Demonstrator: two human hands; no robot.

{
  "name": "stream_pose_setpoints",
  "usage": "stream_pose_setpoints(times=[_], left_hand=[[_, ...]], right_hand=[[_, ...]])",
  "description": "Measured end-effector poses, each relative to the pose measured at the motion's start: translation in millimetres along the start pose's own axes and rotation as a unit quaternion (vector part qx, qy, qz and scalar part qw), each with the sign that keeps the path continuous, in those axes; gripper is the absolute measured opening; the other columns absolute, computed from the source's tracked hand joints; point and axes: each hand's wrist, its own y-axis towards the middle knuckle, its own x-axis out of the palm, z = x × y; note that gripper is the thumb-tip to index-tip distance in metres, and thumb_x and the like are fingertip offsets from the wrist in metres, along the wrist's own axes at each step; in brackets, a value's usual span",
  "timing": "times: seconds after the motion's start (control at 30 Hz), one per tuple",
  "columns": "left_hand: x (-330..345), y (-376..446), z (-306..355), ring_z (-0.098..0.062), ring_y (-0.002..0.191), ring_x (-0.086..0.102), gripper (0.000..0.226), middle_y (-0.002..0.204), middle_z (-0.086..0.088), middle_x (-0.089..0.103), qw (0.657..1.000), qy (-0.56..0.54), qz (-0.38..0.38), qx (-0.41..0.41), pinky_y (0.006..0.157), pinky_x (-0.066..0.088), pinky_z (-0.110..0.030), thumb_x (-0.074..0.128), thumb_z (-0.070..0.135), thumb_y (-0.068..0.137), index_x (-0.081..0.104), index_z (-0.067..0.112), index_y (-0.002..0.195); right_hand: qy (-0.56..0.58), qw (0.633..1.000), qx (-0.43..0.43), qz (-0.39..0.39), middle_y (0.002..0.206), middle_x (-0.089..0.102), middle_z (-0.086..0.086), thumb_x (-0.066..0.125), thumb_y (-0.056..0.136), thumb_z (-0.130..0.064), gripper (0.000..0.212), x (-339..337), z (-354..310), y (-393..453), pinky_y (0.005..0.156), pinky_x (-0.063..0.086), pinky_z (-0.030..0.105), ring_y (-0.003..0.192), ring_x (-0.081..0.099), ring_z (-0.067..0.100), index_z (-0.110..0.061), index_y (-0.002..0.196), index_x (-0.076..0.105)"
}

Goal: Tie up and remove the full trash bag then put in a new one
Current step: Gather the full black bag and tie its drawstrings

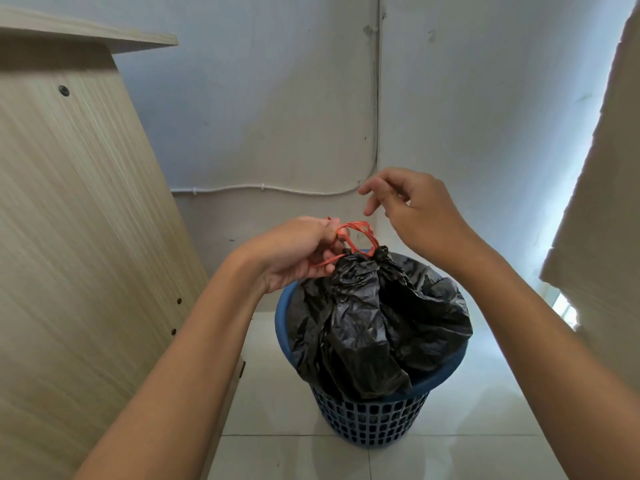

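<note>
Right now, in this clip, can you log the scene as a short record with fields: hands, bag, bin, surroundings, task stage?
left hand: left hand pinches the orange drawstring beside the bag's neck
right hand: right hand hangs above the bag, fingers loosely curled, holding nothing
bag: black trash bag, neck gathered shut, drawstring looped above it, still sitting in the bin
bin: blue lattice wastebasket on a white tiled floor
surroundings: wooden cabinet panel at left, white wall behind
task stage: tying under way; bag not yet lifted out; no new bag in view
</note>
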Motion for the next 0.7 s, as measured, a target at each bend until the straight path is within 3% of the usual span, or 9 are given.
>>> stream_pose_setpoints(times=[0.07, 0.17, 0.27, 0.33, 0.47, 0.53, 0.63, 0.7], left_hand=[[-1.8, 1.9, -0.5, -0.003, 0.048, 0.042, 0.030, 0.067, 0.003, 0.049, 1.000, 0.001, 0.015, 0.005, 0.053, 0.047, -0.018, 0.032, 0.003, 0.103, 0.051, 0.017, 0.083], [-3.6, 4.4, -0.7, -0.004, 0.049, 0.040, 0.034, 0.065, 0.004, 0.049, 0.999, 0.001, 0.034, 0.016, 0.051, 0.045, -0.017, 0.031, 0.005, 0.103, 0.049, 0.020, 0.077], [-3.0, 4.6, 0.6, -0.003, 0.049, 0.040, 0.035, 0.062, 0.006, 0.048, 0.998, -0.002, 0.054, 0.031, 0.050, 0.043, -0.015, 0.035, 0.014, 0.108, 0.050, 0.021, 0.077], [-3.1, 5.2, 1.2, -0.003, 0.048, 0.038, 0.037, 0.062, 0.007, 0.046, 0.997, -0.002, 0.064, 0.046, 0.050, 0.040, -0.015, 0.034, 0.020, 0.109, 0.049, 0.021, 0.076], [-3.9, 6.9, 0.1, -0.005, 0.052, 0.035, 0.040, 0.065, 0.007, 0.044, 0.991, 0.041, 0.091, 0.093, 0.056, 0.038, -0.018, 0.034, 0.028, 0.110, 0.050, 0.022, 0.074], [-5.0, 9.2, -0.9, -0.006, 0.056, 0.037, 0.041, 0.068, 0.006, 0.047, 0.982, 0.092, 0.122, 0.115, 0.060, 0.038, -0.022, 0.035, 0.030, 0.110, 0.052, 0.023, 0.072], [-8.1, 11.9, -2.1, -0.010, 0.059, 0.041, 0.044, 0.069, 0.005, 0.050, 0.971, 0.129, 0.157, 0.129, 0.068, 0.040, -0.033, 0.038, 0.033, 0.108, 0.055, 0.026, 0.068], [-9.4, 13.0, -2.5, -0.011, 0.058, 0.041, 0.046, 0.065, 0.008, 0.050, 0.969, 0.130, 0.166, 0.127, 0.074, 0.039, -0.037, 0.039, 0.035, 0.107, 0.058, 0.026, 0.066]], right_hand=[[0.015, 1.000, 0.000, -0.015, 0.067, 0.071, -0.009, 0.056, 0.101, -0.030, 0.022, -7.0, -3.0, 0.4, 0.055, 0.045, 0.035, 0.057, 0.051, 0.032, -0.022, 0.091, 0.073], [0.006, 0.996, 0.020, -0.088, 0.056, 0.062, -0.013, 0.068, 0.091, -0.039, 0.016, -13.0, -1.4, -1.5, 0.049, 0.037, 0.022, 0.047, 0.039, 0.013, -0.027, 0.084, 0.074], [-0.045, 0.991, 0.033, -0.125, 0.085, 0.072, -0.016, 0.082, 0.076, -0.044, 0.022, -10.8, 2.8, -5.9, 0.068, 0.053, 0.027, 0.065, 0.061, 0.020, -0.032, 0.093, 0.073], [-0.041, 0.990, 0.044, -0.127, 0.091, 0.072, -0.014, 0.085, 0.073, -0.042, 0.031, -6.6, 3.7, -7.9, 0.075, 0.055, 0.034, 0.072, 0.064, 0.023, -0.033, 0.099, 0.071], [-0.023, 0.992, 0.054, -0.115, 0.080, 0.074, -0.012, 0.073, 0.089, -0.025, 0.009, 2.6, 0.2, -6.4, 0.079, 0.053, 0.033, 0.084, 0.067, 0.028, -0.034, 0.088, 0.071], [-0.009, 0.989, 0.076, -0.126, 0.077, 0.074, -0.015, 0.063, 0.097, -0.021, 0.015, 5.8, -0.4, -5.1, 0.079, 0.052, 0.031, 0.080, 0.068, 0.018, -0.028, 0.088, 0.072], [0.051, 0.981, 0.125, -0.142, 0.077, 0.072, -0.016, 0.049, 0.104, -0.018, 0.023, 9.5, -2.9, -5.4, 0.071, 0.046, 0.015, 0.067, 0.062, -0.006, -0.016, 0.097, 0.071], [0.112, 0.974, 0.145, -0.136, 0.082, 0.071, -0.007, 0.043, 0.106, -0.016, 0.027, 12.6, -3.8, -6.5, 0.078, 0.045, 0.014, 0.074, 0.063, -0.001, -0.013, 0.097, 0.067]])
